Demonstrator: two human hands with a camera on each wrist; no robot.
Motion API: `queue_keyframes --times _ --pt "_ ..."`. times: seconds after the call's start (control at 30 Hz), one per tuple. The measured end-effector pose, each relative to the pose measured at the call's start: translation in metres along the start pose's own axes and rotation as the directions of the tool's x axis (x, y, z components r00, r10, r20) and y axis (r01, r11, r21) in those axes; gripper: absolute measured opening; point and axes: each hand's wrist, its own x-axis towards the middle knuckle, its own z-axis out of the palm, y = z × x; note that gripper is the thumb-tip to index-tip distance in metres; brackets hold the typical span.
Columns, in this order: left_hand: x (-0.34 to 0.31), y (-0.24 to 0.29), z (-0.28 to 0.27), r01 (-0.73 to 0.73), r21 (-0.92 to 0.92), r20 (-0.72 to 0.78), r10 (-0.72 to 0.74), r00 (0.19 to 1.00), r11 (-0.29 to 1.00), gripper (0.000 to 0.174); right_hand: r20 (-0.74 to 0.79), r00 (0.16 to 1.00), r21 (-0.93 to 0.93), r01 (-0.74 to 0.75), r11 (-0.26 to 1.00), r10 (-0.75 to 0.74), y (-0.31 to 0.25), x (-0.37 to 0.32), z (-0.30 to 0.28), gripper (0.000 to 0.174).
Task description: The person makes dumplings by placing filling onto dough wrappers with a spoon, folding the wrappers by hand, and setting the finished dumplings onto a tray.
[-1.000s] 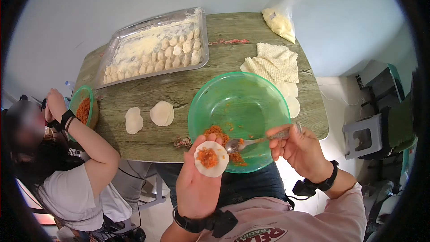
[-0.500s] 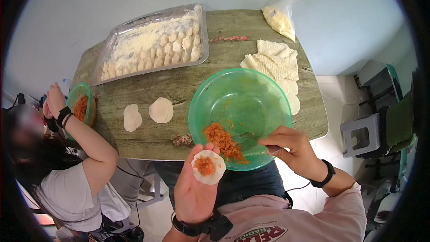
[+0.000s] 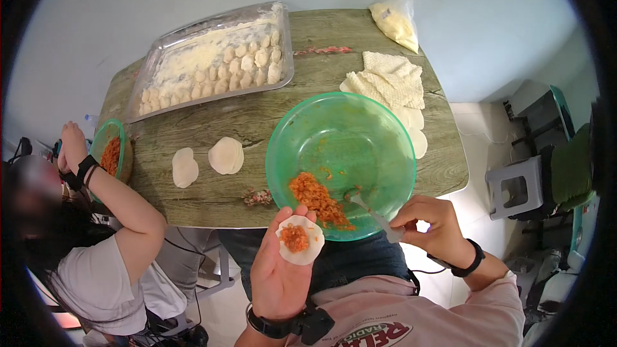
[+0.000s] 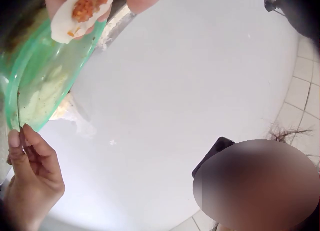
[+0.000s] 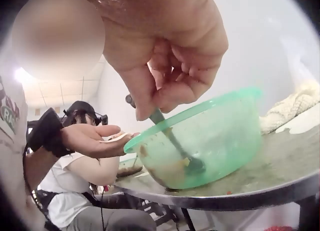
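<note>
On my left hand (image 3: 277, 283), palm up with the fingers extended, lies a round dumpling wrapper (image 3: 314, 245). A mound of orange filling (image 3: 294, 238) sits at its middle. My right hand (image 3: 432, 226) pinches the handle of a metal spoon (image 3: 367, 208) between thumb and fingers at the near right rim of the green bowl (image 3: 353, 138). The spoon's head is down inside the bowl, to the right of a heap of orange filling (image 3: 313, 198). In the right wrist view the spoon (image 5: 179, 147) slants down behind the translucent bowl wall.
Two small piles of wrappers (image 3: 225, 155) lie left of the bowl. A metal tray (image 3: 287, 67) with floured dumplings stands behind them. A cream cloth (image 3: 389, 83) partly covers more wrappers; a bag of flour-like powder (image 3: 394, 27) is beyond. Another person (image 3: 122, 199) sits left beside a second filling bowl (image 3: 126, 160).
The spoon has gone from beside the wrapper rightward and down into the bowl with my right hand. My left hand keeps the filled wrapper in nearly the same place.
</note>
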Motion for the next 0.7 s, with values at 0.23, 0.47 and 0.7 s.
queue_keyframes --times 0.23,0.47,0.7 --pt "-0.002 -0.003 0.002 0.030 -0.027 0.043 -0.029 0.999 0.999 0.043 0.169 0.927 0.581 -0.367 0.727 0.334 -0.002 -0.008 -0.021 0.023" --pt "-0.004 -0.018 0.018 0.154 0.011 0.143 -0.154 0.978 0.988 0.043 0.138 0.989 0.708 -0.135 0.693 0.051 -0.017 0.003 -0.013 0.052" --pt "-0.001 -0.028 0.041 0.315 -0.115 0.120 -0.302 0.946 0.942 0.047 0.236 0.867 0.131 0.419 0.899 -0.438 -0.032 0.014 0.015 0.077"
